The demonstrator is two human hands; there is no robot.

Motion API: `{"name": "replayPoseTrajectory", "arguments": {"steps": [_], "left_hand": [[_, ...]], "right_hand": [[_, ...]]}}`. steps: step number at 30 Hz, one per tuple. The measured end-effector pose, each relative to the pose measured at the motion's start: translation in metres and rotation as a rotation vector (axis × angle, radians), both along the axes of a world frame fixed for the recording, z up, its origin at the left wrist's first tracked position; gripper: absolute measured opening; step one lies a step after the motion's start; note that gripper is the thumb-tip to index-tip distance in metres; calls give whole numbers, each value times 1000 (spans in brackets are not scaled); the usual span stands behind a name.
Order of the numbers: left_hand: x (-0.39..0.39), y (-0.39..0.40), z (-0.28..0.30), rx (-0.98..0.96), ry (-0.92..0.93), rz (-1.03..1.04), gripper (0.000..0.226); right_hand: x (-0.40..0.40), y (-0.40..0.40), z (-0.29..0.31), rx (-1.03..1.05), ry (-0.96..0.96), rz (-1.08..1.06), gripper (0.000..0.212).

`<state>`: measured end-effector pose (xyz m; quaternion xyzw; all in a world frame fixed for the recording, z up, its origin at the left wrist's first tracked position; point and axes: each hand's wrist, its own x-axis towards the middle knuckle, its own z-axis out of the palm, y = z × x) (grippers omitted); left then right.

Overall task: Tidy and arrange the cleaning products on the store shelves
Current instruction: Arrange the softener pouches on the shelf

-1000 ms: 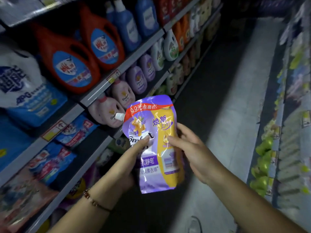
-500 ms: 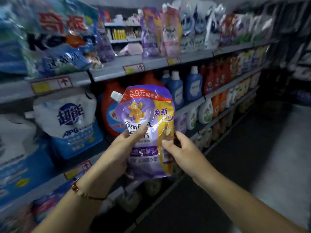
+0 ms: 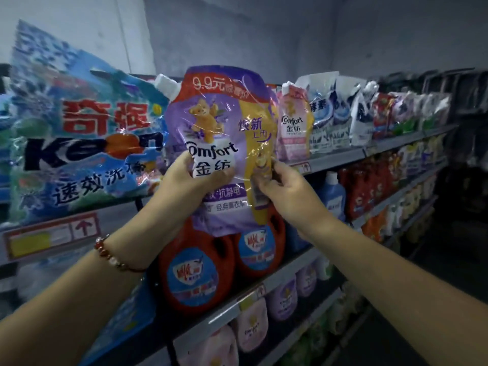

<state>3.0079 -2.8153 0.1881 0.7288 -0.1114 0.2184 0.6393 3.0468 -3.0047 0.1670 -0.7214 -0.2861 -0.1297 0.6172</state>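
**Purple pouch held up at the top shelf**

Far left on the top shelf (image 3: pixel 340 157) leans a big blue bag (image 3: pixel 79 143) of washing powder with red characters, tilted back against the wall. A red-framed price tag (image 3: pixel 52 237) with an arrow sits on the shelf edge under it.

The left hand (image 3: pixel 184 180), a beaded bracelet (image 3: pixel 113 257) on its wrist, grips the purple pouch (image 3: pixel 224 143) at its lower left, thumb across the white label patch and fingers curled behind. The pouch is upright, raised in front of the top shelf, its white spout (image 3: pixel 167 84) at the upper left corner touching or just before the blue bag; whether its base rests on the shelf cannot be told, since it hangs down past the shelf edge over the jugs. The right hand (image 3: pixel 285 188) pinches the pouch's yellow right edge between thumb and curled fingers.

Below the pouch, on the next shelf, stand two orange jugs (image 3: pixel 200 270) with blue labels, side by side. Lower still are pale pink and lilac bottles (image 3: pixel 266 313).

Just right of the pouch, on the top shelf, stands a pink pouch (image 3: pixel 294 122) of the same brand, upright, then a row of white and blue pouches (image 3: pixel 332 114) running off to the right into dimness. A blue bottle (image 3: pixel 332 194) and red bottles (image 3: pixel 367 188) fill the shelf beneath them.
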Motion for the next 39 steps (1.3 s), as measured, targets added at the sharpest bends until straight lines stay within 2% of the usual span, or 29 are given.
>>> {"name": "replayPoseTrajectory", "arguments": {"steps": [4,7,13,16,17,20,24,26,30,32,36,39], "left_hand": [[58,1,34,-17,-107,110,50],[105,-4,52,29,-153,175,47],[199,-14,49,130,-64,369,45],[236,-21,30,153,1,367,48],[242,-24,24,153,21,375,42],[241,-37,18,210,81,433,34],[236,-44,7,344,130,557,59],[234,-47,1,401,147,623,65],[225,-49,3,503,168,730,66],[222,-47,6,535,183,752,68],[215,-42,7,540,213,759,74],[201,-45,9,680,269,784,97]], "right_hand": [[68,5,42,-88,-173,-38,22],[124,9,60,-86,-181,-63,17],[221,11,59,-105,-134,-129,17],[261,4,40,-137,-87,-116,17],[271,2,32,-134,-85,-84,15],[286,-3,14,-124,-134,-5,19],[290,-7,3,-170,-228,20,35],[291,-8,1,-208,-263,23,42],[291,-13,7,-259,-268,88,32],[290,-17,13,-295,-257,115,34],[284,-19,22,-378,-229,165,50],[281,-25,28,-500,-234,142,65]]}}
